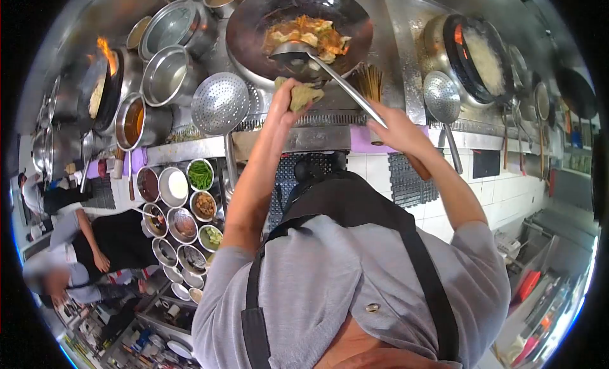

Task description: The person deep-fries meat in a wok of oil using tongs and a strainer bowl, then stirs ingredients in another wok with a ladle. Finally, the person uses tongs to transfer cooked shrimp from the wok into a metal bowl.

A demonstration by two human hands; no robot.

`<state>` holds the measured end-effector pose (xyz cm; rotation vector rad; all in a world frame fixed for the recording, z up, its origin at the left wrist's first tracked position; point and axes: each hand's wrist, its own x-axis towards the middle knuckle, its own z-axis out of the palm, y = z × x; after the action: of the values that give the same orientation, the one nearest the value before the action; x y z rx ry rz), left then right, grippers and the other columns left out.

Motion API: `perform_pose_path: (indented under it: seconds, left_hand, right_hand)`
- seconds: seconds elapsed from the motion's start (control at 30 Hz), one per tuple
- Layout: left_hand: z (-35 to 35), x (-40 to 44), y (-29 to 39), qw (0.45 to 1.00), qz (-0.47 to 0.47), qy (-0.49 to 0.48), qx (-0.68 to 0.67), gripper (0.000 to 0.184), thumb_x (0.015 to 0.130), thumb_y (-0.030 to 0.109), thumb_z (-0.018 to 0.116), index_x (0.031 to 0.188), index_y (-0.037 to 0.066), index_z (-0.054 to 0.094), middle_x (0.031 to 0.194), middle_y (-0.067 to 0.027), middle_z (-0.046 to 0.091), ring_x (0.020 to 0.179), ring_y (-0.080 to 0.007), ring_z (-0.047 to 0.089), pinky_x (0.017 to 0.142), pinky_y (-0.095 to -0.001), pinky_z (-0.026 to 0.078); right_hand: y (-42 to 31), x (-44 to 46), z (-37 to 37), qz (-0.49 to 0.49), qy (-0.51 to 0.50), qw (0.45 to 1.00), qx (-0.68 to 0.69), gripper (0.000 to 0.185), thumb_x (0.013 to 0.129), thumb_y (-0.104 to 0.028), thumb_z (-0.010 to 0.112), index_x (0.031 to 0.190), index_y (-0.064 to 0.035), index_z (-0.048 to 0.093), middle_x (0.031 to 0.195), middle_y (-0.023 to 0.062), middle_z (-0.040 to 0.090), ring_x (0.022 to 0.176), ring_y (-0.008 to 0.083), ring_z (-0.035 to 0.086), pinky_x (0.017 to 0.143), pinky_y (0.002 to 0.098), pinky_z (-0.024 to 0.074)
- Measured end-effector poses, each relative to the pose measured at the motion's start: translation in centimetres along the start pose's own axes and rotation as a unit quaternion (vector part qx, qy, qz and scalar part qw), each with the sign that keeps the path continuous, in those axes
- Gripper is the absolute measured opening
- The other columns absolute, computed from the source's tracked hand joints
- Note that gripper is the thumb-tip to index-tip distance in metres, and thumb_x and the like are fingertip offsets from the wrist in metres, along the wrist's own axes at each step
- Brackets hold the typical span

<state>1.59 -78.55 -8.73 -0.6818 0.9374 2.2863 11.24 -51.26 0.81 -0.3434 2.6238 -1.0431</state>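
Tabletop (396, 58): shiny stainless steel, folks
Centre: here sits one big wok (244, 39)
Left: steel pots (166, 77), bunched up, perforated skimmer (220, 104) beside them
Right: another skimmer (441, 97), near a second wok (468, 80)

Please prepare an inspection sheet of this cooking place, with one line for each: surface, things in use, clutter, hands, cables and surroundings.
Surface: metal stove top, stained in places.
Things in use: wok with cooked food inside; ladle with its bowl over the food; folded cloth near the wok's front rim.
Clutter: two perforated strainers, a bundled-stick brush, and several metal pots at left.
Hands: left hand holds the cloth; right hand grips the ladle handle.
Cables: nothing seen.
Surroundings: open flame at far left; ingredient bowls behind it; another person at lower left.
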Motion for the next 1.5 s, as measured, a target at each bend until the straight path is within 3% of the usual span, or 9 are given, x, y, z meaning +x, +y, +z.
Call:
perform_pose_path:
  seconds: [0.23,0.37,0.5,0.6,0.9,1.07,1.2,1.33,1.5]
  left_hand:
    - [-9.4,-2.3,-9.6,0.996,0.066,-0.028,0.046,0.042,0.091,0.020,0.054,0.125,-0.005,0.052,0.120,-0.0246,0.062,0.110,-0.0388,0.065,0.091,-0.0527,0.058]
    - [-5.1,-3.4,-5.0,1.000,0.024,0.002,-0.017,0.046,0.091,0.020,0.056,0.131,-0.002,0.048,0.124,-0.0223,0.061,0.112,-0.0428,0.063,0.093,-0.0532,0.058]
    - [-0.7,-0.4,0.2,1.000,-0.005,0.009,-0.004,0.024,0.089,0.018,0.060,0.108,0.004,0.052,0.103,-0.0160,0.064,0.085,-0.0304,0.066,0.064,-0.0389,0.059]
    - [0.3,-0.4,1.5,0.997,-0.055,-0.040,-0.036,0.025,0.089,0.017,0.061,0.110,0.004,0.054,0.097,-0.0152,0.063,0.078,-0.0274,0.062,0.062,-0.0396,0.059]
    - [-9.3,-2.0,-9.2,0.997,0.062,-0.033,-0.021,0.033,0.091,0.012,0.054,0.118,-0.006,0.053,0.114,-0.0241,0.062,0.101,-0.0411,0.066,0.091,-0.0562,0.058]
    - [-2.8,-2.0,-3.8,0.998,0.055,0.008,-0.001,0.032,0.092,0.018,0.056,0.116,-0.003,0.054,0.115,-0.0235,0.065,0.105,-0.0435,0.067,0.091,-0.0522,0.058]
    - [0.0,-0.7,-0.1,1.000,0.000,-0.002,-0.012,0.022,0.090,0.020,0.055,0.099,0.000,0.057,0.099,-0.0176,0.068,0.091,-0.0326,0.070,0.062,-0.0382,0.058]
    - [-0.2,0.9,0.0,0.999,-0.017,-0.037,-0.006,0.027,0.091,0.021,0.054,0.105,-0.002,0.058,0.101,-0.0184,0.067,0.095,-0.0334,0.069,0.064,-0.0404,0.059]
    - [-5.8,1.5,-6.6,0.996,0.074,-0.048,0.004,0.029,0.093,0.017,0.051,0.106,-0.007,0.059,0.105,-0.0210,0.066,0.100,-0.0362,0.068,0.084,-0.0496,0.061]
  right_hand:
    - [2.6,3.3,4.1,-0.028,0.141,0.989,-0.026,0.059,0.091,-0.015,0.063,0.142,0.0048,0.043,0.088,0.0324,0.065,0.081,0.0479,0.066,0.075,0.0508,0.0511]
    - [0.9,0.1,1.9,0.039,0.066,0.993,0.086,0.058,0.093,-0.012,0.061,0.147,-0.0016,0.043,0.079,0.0102,0.064,0.061,0.0173,0.060,0.058,0.0349,0.0500]
    - [-3.9,-2.9,-3.2,0.167,-0.102,0.967,0.160,0.053,0.090,-0.015,0.063,0.139,0.0006,0.050,0.105,0.0285,0.068,0.097,0.0435,0.067,0.085,0.0414,0.0518]
    - [-2.5,-2.2,-2.5,0.004,-0.048,0.997,0.053,0.056,0.091,-0.015,0.062,0.142,0.0009,0.046,0.096,0.0290,0.068,0.084,0.0435,0.067,0.075,0.0443,0.0523]
    - [2.8,4.0,3.6,0.011,0.130,0.991,-0.031,0.060,0.090,-0.013,0.064,0.145,0.0004,0.042,0.096,0.0361,0.062,0.087,0.0516,0.062,0.074,0.0511,0.0495]
    - [2.3,0.2,1.8,0.004,0.074,0.995,0.065,0.055,0.092,-0.007,0.061,0.144,0.0001,0.045,0.088,0.0176,0.069,0.071,0.0339,0.067,0.068,0.0427,0.0525]
    - [-3.3,-2.4,-4.1,0.162,-0.115,0.965,0.171,0.052,0.090,-0.014,0.064,0.139,-0.0020,0.052,0.089,0.0139,0.067,0.075,0.0154,0.064,0.074,0.0309,0.0525]
    - [0.6,-0.5,-1.0,-0.032,0.020,0.999,-0.032,0.050,0.092,-0.016,0.060,0.137,0.0029,0.051,0.103,0.0288,0.067,0.086,0.0402,0.069,0.081,0.0426,0.0533]
    - [4.3,4.6,3.6,0.029,0.089,0.994,-0.062,0.057,0.090,-0.017,0.064,0.141,0.0015,0.047,0.097,0.0302,0.067,0.084,0.0470,0.066,0.077,0.0486,0.0518]
